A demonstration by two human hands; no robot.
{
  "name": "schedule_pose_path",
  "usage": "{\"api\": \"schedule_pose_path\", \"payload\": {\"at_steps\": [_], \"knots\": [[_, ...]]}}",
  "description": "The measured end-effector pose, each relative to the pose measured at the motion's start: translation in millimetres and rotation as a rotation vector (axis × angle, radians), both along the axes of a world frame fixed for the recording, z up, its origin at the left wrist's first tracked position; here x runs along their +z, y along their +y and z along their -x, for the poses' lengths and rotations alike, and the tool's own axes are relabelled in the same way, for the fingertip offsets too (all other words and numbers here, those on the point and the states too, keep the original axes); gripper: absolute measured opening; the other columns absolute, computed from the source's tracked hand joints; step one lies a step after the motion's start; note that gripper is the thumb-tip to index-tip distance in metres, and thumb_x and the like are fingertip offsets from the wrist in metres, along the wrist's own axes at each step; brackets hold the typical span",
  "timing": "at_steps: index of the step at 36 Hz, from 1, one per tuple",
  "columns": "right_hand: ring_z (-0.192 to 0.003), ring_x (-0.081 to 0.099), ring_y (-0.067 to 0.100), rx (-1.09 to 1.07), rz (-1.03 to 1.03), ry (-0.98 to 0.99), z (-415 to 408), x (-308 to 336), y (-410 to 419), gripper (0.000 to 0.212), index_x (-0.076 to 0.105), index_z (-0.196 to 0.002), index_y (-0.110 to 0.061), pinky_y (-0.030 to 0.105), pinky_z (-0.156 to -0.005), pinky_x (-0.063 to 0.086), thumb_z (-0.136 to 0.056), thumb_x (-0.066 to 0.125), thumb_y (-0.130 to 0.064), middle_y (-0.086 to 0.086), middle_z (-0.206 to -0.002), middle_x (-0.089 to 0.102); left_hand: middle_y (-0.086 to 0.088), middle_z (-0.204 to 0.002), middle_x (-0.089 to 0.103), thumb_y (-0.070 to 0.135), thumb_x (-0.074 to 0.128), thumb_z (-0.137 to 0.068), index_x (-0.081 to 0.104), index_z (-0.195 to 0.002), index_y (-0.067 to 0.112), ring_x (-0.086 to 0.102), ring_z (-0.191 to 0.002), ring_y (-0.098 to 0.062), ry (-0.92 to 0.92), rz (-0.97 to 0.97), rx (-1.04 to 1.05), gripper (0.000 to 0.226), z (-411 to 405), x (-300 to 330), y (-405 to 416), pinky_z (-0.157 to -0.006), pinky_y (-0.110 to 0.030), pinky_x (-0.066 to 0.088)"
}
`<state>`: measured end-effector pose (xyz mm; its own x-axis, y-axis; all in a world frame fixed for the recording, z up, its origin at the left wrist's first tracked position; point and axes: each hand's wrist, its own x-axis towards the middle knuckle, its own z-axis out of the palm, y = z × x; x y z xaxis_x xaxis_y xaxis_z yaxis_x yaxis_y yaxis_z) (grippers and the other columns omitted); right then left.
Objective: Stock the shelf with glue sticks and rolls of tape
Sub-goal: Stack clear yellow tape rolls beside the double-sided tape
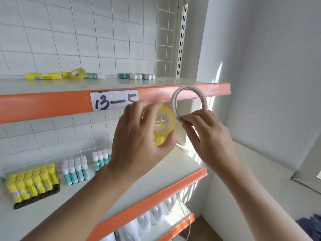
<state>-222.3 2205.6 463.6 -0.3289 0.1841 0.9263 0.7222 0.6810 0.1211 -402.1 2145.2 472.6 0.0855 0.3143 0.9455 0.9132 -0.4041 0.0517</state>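
My left hand (pixel 139 134) grips a thick yellowish clear tape roll (pixel 165 122), with something yellow under it. Beside it, my right hand (pixel 206 136) pinches the lower edge of a thin white tape ring (pixel 189 87), which stands up in front of the upper shelf's orange lip (pixel 52 103). Both hands hover between the two shelves at the right. On the upper shelf lie yellow glue sticks (pixel 43 76), another clear tape roll (pixel 78 73) and teal-and-white glue sticks (pixel 135 76). The lower shelf (pixel 173 167) holds upright yellow glue sticks (pixel 33 185) and teal glue sticks (pixel 76 171).
A paper label reading "13-5" (pixel 113 100) is stuck on the upper lip. A white wire grid (pixel 164 40) and a slotted upright (pixel 181 40) back the shelves. White bottles (pixel 156 216) stand on the shelf below. A white wall (pixel 269 84) closes the right side.
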Motion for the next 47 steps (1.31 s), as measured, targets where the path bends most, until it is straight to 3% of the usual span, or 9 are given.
{"api": "schedule_pose_path", "payload": {"at_steps": [9, 15, 24, 26, 30, 34, 40, 47], "knots": [[-0.075, 0.059, 0.025, 0.005, 0.111, -0.049, -3, -62, 27, 0.019, 0.071, -0.097, -0.008, 0.028, -0.052, 0.042, -0.095, 0.056, -0.021, 0.003, -0.083, 0.061, -0.007, -0.102, 0.051, 0.042, 0.058, -0.077, 0.059, -0.114, 0.009, 0.053, -0.089, -0.029, -0.022, 0.228, 0.056, 0.049, 13, -63, 32, -0.072, -0.040, 0.051], [-0.075, 0.059, 0.025, 0.062, 0.216, -0.084, 0, -99, 69, 0.012, 0.070, -0.095, -0.010, 0.032, -0.053, 0.047, -0.092, 0.061, -0.017, 0.003, -0.083, 0.059, -0.009, -0.101, 0.054, 0.046, 0.051, -0.076, 0.062, -0.112, 0.009, 0.056, -0.093, -0.031, -0.054, 0.368, 0.125, 0.053, 15, -96, 69, -0.073, -0.041, 0.053], [-0.072, 0.059, 0.027, 0.111, 0.391, -0.156, -3, -165, 139, 0.026, 0.068, -0.088, -0.011, 0.036, -0.044, 0.048, -0.091, 0.048, -0.027, 0.003, -0.079, 0.058, -0.011, -0.092, 0.054, 0.050, 0.045, -0.074, 0.064, -0.104, 0.009, 0.056, -0.081, -0.034, -0.109, 0.537, 0.283, 0.055, 7, -157, 122, -0.062, -0.040, 0.051], [-0.072, 0.061, 0.028, 0.119, 0.435, -0.177, -3, -182, 150, 0.018, 0.068, -0.087, -0.011, 0.035, -0.042, 0.048, -0.089, 0.055, -0.023, 0.003, -0.079, 0.058, -0.011, -0.089, 0.053, 0.049, 0.048, -0.074, 0.063, -0.098, 0.008, 0.055, -0.080, -0.035, -0.117, 0.591, 0.309, 0.050, 5, -173, 128, -0.061, -0.040, 0.051], [-0.074, 0.060, 0.028, 0.156, 0.546, -0.234, -3, -217, 166, 0.005, 0.067, -0.088, -0.011, 0.034, -0.043, 0.047, -0.084, 0.070, -0.013, 0.003, -0.080, 0.057, -0.014, -0.088, 0.055, 0.033, 0.077, -0.069, 0.064, -0.097, 0.005, 0.056, -0.079, -0.037, -0.099, 0.739, 0.359, 0.041, 5, -204, 135, -0.058, -0.041, 0.049], [-0.080, 0.062, 0.029, 0.149, 0.668, -0.270, 1, -243, 177, 0.006, 0.068, -0.091, -0.012, 0.035, -0.044, 0.048, -0.086, 0.070, -0.014, 0.004, -0.084, 0.058, -0.015, -0.094, 0.057, 0.030, 0.077, -0.073, 0.064, -0.105, 0.005, 0.055, -0.090, -0.038, -0.127, 0.820, 0.393, 0.043, 10, -222, 138, -0.068, -0.044, 0.049], [-0.104, 0.058, 0.026, 0.104, 0.875, -0.310, 14, -267, 185, 0.015, 0.068, -0.102, -0.015, 0.039, -0.065, 0.051, -0.093, 0.058, -0.021, 0.005, -0.103, 0.060, -0.009, -0.109, 0.057, 0.031, 0.070, -0.079, 0.058, -0.116, 0.010, 0.049, -0.103, -0.033, -0.194, 0.919, 0.385, 0.044, 18, -245, 137, -0.077, -0.041, 0.047], [-0.104, 0.057, 0.024, 0.119, 0.931, -0.301, 33, -272, 187, 0.017, 0.070, -0.103, -0.018, 0.036, -0.071, 0.051, -0.092, 0.057, -0.023, 0.003, -0.106, 0.060, -0.008, -0.118, 0.058, 0.025, 0.068, -0.083, 0.054, -0.125, 0.013, 0.047, -0.109, -0.032, -0.296, 0.958, 0.350, 0.046, 26, -267, 142, -0.084, -0.040, 0.045]]}}
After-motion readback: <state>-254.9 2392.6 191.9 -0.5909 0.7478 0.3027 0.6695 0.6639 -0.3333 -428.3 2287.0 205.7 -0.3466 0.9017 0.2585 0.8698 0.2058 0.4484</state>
